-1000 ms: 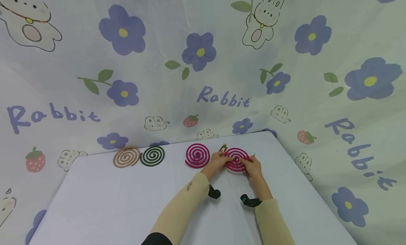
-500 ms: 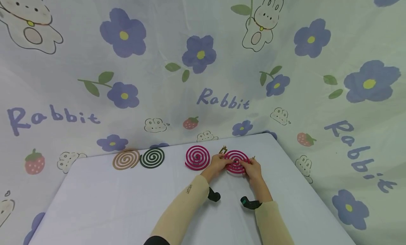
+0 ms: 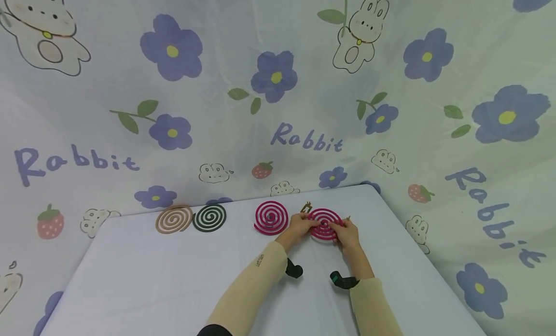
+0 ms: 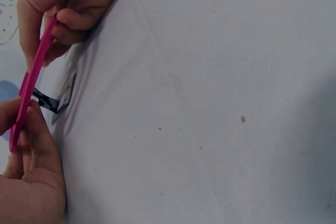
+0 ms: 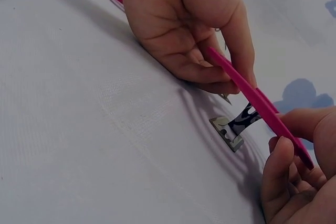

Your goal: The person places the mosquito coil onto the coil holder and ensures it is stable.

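Observation:
Both hands hold a pink spiral mosquito coil (image 3: 324, 215) near the right of the table. My left hand (image 3: 298, 224) pinches its left side between thumb and fingers. On the opposite side my right hand (image 3: 349, 231) pinches it the same way. Seen edge-on in the right wrist view, the coil is tilted above the cloth. Beneath its middle stands a bent metal coil stand (image 5: 243, 121) with a dark patterned arm and a flat foot on the table. The left wrist view also shows this stand (image 4: 64, 99) below the coil.
Left of my hands lies a second pink coil (image 3: 271, 217) with something dark at its centre. A green coil (image 3: 209, 217) and a tan coil (image 3: 173, 219) lie farther left. Behind my left hand is a small gold metal piece (image 3: 306, 207). A patterned curtain (image 3: 243, 143) borders the white table (image 3: 165, 278).
The head view has shifted slightly, so the scene sits a little lower in it. Both hands keep their hold on the pink coil in the same place.

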Available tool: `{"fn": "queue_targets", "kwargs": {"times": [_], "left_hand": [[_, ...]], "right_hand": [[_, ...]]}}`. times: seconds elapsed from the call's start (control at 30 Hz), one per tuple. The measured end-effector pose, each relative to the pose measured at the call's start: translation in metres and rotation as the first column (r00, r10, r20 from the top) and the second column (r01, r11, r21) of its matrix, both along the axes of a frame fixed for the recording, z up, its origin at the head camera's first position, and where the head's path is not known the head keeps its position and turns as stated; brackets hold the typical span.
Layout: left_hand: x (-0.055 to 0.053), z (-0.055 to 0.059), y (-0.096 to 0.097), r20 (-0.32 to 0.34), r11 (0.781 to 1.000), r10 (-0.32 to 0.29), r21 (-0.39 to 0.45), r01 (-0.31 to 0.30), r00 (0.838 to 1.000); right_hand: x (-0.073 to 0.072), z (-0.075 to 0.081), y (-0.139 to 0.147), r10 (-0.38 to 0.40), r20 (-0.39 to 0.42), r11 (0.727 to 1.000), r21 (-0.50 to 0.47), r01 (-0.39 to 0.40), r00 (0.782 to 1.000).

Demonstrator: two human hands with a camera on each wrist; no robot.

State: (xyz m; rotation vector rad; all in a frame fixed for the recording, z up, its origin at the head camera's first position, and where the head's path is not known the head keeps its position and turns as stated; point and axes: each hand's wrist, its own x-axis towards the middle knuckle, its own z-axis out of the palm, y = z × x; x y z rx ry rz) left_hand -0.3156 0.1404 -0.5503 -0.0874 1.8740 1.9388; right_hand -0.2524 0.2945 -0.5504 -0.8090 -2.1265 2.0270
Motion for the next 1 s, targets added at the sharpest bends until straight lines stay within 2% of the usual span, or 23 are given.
{"fn": "queue_targets", "kwargs": {"times": [0.33,0.63,1.0], "left_hand": [[0.0010,0.0005,-0.0016,-0.009,1.000,-0.017,-0.018,0.017,1.000],[0.0013,0.0000,-0.0007,-0.005,1.000,-0.004,-0.019,0.004,1.000],[0.0015,0.0014,-0.0013,-0.033,1.000,-0.014,-0.023,0.013,0.999]], "right_hand": [[0.0002,-0.0039,-0.0003,0.001,-0.032,1.000,-0.002,-0.001,0.999],[0.0000,-0.0050,0.0006,-0.003,-0.021,1.000,-0.027,0.002,1.000],[-0.0004,-0.0032,0.0007,-0.008,-0.017,1.000,0.010,0.008,1.000]]}}
